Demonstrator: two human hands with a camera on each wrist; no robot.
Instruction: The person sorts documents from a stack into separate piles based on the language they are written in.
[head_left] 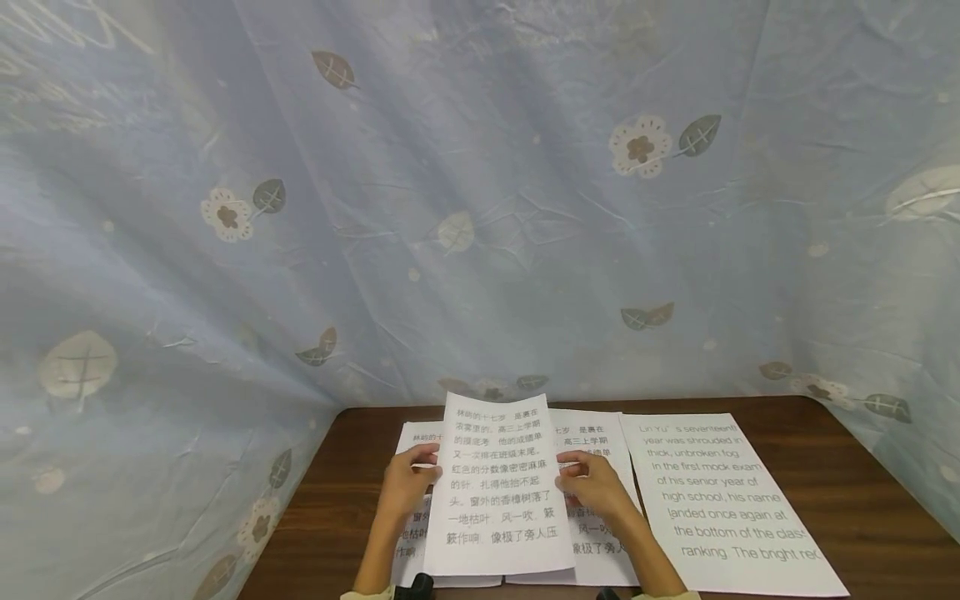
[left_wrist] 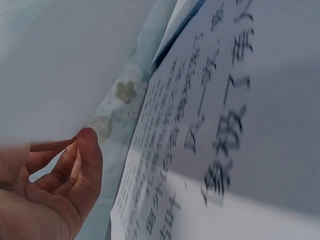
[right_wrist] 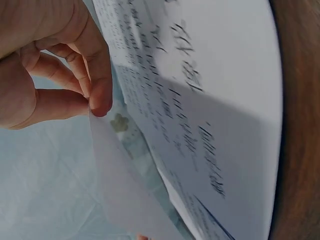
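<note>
A sheet of paper (head_left: 498,492) printed with Chinese text is held up off the table, facing the head camera. My left hand (head_left: 408,479) pinches its left edge between thumb and fingers; the left wrist view shows this hand (left_wrist: 60,185) at the paper's edge. At the opposite edge, my right hand (head_left: 596,483) pinches it too, and in the right wrist view thumb and fingertips meet on the thin sheet (right_wrist: 120,185). Beneath lie two piles of printed Chinese pages, a left one (head_left: 408,567) and a right one (head_left: 611,571), both partly hidden by the raised sheet.
To the right lies a pile of pages with English text (head_left: 735,508), slightly fanned toward me. Everything rests on a dark brown wooden table (head_left: 315,500). A pale blue curtain (head_left: 480,275) with leaf and flower prints hangs behind the table and along its left side.
</note>
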